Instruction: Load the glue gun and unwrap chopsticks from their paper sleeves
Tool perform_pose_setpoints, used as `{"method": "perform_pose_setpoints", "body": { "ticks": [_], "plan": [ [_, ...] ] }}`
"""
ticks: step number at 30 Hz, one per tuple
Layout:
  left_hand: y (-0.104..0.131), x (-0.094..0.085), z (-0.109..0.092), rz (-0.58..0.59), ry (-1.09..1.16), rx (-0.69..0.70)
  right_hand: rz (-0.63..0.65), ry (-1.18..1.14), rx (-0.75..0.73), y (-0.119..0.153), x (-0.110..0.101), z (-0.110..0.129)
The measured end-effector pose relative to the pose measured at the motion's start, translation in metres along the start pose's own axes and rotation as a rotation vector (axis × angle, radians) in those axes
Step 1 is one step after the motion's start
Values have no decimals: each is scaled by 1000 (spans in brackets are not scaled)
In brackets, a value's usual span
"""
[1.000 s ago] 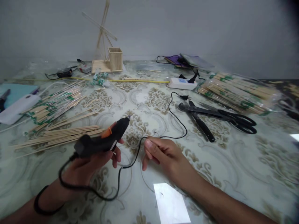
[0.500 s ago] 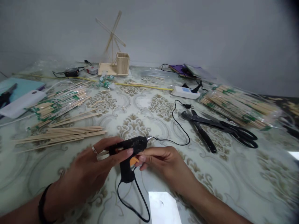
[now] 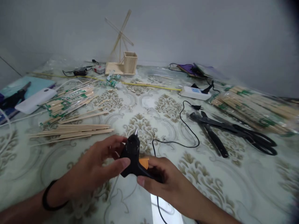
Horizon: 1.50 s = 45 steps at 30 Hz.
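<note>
A black glue gun with a metal nozzle and an orange trigger is held between both hands above the table, its nozzle facing away from me. My right hand wraps round its handle. My left hand grips the side of the body, thumb on the near face and fingers behind. A clear glue stick seems to stick out at the rear. The gun's black cord runs over the cloth, its plug lying loose. Beyond my left hand lies a row of thin wooden sticks.
Bagged sticks lie left and right. Pliers and scissors rest at the right. A white power strip stands behind them. A small stick-built windmill model stands at the back wall. More scissors lie far left.
The glue gun has turned so its nozzle swings from pointing right to pointing away. My right hand has moved from near the trigger onto the handle. The view has shifted slightly.
</note>
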State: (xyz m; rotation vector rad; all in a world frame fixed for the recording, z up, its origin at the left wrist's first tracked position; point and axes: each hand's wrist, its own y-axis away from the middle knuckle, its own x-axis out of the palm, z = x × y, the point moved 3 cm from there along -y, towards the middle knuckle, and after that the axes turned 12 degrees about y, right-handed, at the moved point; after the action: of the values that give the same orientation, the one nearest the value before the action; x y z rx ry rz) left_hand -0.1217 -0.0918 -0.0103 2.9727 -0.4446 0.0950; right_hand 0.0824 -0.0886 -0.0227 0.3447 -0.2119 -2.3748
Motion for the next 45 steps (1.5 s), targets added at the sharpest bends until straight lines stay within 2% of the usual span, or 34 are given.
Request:
{"method": "perform_pose_setpoints", "body": {
  "ticks": [1,2,6,12,17,22,26,28,31,35,38,42,45],
  "plan": [
    [-3,1,-1,16,-46,-55,24,37,1,1,0,0],
    [-5,2,-2,-16,-129,-102,48,79,9,2,1,0],
    [-6,3,-8,-195,-509,-195,83,233,31,2,8,2],
    [-4,7,-18,-127,-651,-48,58,276,28,1,9,6],
    [-6,2,-18,-27,-567,-72,92,218,32,0,7,3],
    [-8,-6,-15,80,-319,-157,131,45,43,-2,1,-5],
    [-9,-9,-16,142,-145,-211,115,0,42,-1,-4,-8],
    [-9,-9,-15,102,-149,-237,124,5,43,0,-4,-7],
    [-8,-6,-13,-23,-196,-252,118,29,40,1,-1,-3],
    [-5,1,-11,-211,-313,-192,69,76,27,2,4,1],
    [-5,6,-10,-298,-406,-119,41,154,22,3,9,1],
    [-7,8,-13,-306,-520,-43,4,217,30,3,12,1],
    [-8,7,-14,-240,-510,-113,-23,197,42,3,11,0]
  ]
}}
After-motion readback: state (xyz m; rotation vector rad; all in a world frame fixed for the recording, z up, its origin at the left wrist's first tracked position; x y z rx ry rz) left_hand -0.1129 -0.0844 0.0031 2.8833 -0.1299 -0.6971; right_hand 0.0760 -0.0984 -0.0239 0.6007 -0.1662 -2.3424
